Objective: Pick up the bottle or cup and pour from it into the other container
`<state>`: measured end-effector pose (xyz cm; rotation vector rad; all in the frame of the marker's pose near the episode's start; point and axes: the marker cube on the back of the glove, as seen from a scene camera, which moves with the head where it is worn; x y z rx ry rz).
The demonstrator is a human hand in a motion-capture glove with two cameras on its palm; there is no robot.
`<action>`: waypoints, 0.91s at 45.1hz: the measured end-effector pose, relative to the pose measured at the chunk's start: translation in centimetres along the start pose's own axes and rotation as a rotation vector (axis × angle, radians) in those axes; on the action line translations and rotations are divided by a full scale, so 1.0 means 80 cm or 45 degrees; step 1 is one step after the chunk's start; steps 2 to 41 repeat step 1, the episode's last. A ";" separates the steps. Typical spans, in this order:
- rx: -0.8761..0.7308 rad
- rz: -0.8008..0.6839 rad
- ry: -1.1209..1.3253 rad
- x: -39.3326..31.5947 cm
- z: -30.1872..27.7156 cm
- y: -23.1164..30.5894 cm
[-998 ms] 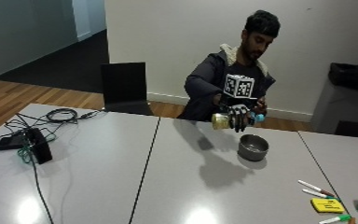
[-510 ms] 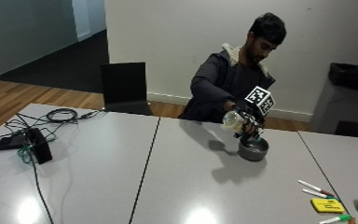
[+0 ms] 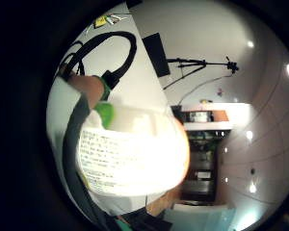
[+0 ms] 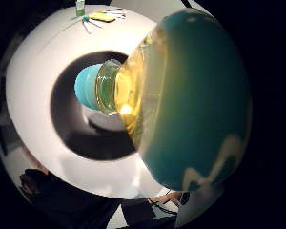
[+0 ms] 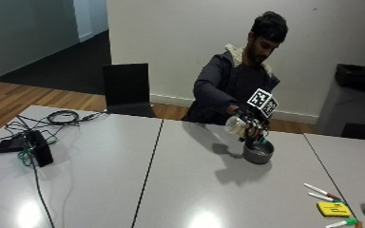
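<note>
Gloved right hand (image 5: 251,128) wrapped round the bottle (image 5: 236,125), fingers curled about its body. Bottle tipped over, teal cap (image 4: 87,87) aimed down into the dark metal cup (image 5: 258,152). Yellowish liquid visible inside the bottle's neck. Cup standing on the grey bench (image 5: 188,190), directly beneath the mouth. Markers (image 5: 320,192) and a yellow pad (image 5: 333,209) lying well apart at the bench's corner.

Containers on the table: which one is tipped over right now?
The bottle, held tilted in the gloved right hand with its teal cap over the bowl. The bowl sits upright on the table.
</note>
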<state>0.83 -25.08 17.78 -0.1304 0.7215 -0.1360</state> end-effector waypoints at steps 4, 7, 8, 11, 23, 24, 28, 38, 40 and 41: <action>0.009 -0.034 -0.010 0.002 0.001 0.000; 0.009 -0.034 -0.010 0.002 0.001 0.000; 0.009 -0.034 -0.010 0.002 0.001 0.000; 0.009 -0.034 -0.010 0.002 0.001 0.000; 0.009 -0.034 -0.010 0.002 0.001 0.000; 0.009 -0.034 -0.010 0.002 0.001 0.000; 0.009 -0.034 -0.010 0.002 0.001 0.000; 0.009 -0.034 -0.010 0.002 0.001 0.000; 0.009 -0.034 -0.010 0.002 0.001 0.000; 0.009 -0.034 -0.010 0.002 0.001 0.000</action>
